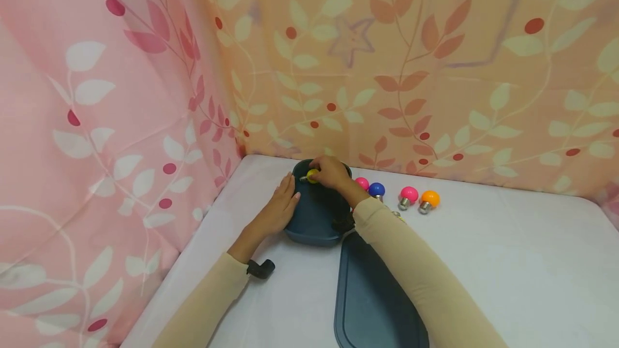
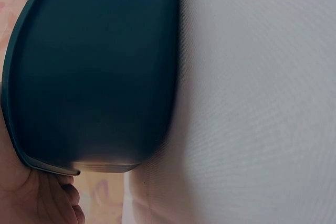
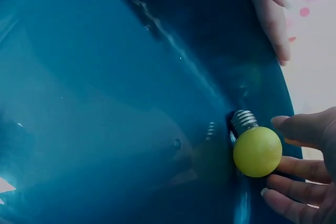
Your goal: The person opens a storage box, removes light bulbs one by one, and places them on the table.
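A deep dark blue container (image 1: 311,224) stands on the white-covered table, its side wall (image 2: 94,77) filling much of the left wrist view. Inside its far end lies a yellow light bulb (image 3: 257,151), its silver screw base against the wall. Around the bulb, the fingers of my right hand (image 1: 333,173) are loosely spread; in the right wrist view the thumb (image 3: 286,124) stands slightly off it, with other fingertips close behind. My left hand (image 1: 279,209) rests on the container's left rim, fingers fairly straight.
Right of the container lie a pink bulb (image 1: 361,182), a blue bulb (image 1: 376,189), another pink bulb (image 1: 409,194) and an orange bulb (image 1: 430,198). A flat dark blue lid (image 1: 367,294) lies nearer, partly under my right sleeve. Floral curtains (image 1: 309,85) hang behind and left.
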Tool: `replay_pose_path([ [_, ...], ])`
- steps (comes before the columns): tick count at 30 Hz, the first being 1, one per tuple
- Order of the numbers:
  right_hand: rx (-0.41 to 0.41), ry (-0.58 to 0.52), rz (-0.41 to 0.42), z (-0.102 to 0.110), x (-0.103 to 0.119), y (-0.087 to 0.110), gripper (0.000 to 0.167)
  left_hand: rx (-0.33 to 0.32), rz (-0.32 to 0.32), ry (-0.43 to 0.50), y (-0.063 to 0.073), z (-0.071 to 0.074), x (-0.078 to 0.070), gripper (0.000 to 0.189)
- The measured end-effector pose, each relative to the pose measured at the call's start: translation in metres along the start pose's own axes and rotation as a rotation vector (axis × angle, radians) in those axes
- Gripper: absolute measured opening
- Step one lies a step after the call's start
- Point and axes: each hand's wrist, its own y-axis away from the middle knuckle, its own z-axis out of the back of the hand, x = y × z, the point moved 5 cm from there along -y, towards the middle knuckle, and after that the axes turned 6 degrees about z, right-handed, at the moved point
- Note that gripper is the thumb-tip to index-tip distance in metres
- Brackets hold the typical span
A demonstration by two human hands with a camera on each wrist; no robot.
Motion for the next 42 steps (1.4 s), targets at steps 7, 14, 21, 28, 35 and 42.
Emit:
replay_pose_path([
  [7,0.053,0.052,-0.001,-0.007,-0.001,-0.001,0.042,-0.004,-0.003,-0.016,0.000,-0.001,0.001,0.063],
  [14,0.064,0.001,-0.040,-0.010,-0.008,0.002,0.041,-0.002,-0.014,-0.017,0.000,0.000,-0.002,0.062],
  [21,0.043,-0.034,0.028,-0.005,-0.002,0.004,0.033,0.006,-0.007,-0.016,-0.001,-0.001,-0.003,0.063],
  [28,0.035,-0.053,0.085,0.010,0.014,0.009,0.035,0.008,0.015,-0.009,0.001,0.001,-0.002,0.063],
  [35,0.018,-0.032,0.100,0.031,0.021,0.024,0.038,0.001,0.001,-0.001,0.001,0.001,-0.002,0.062],
  [42,-0.007,-0.043,0.107,0.049,0.017,0.043,0.043,-0.014,-0.020,0.000,0.001,0.002,-0.003,0.062],
])
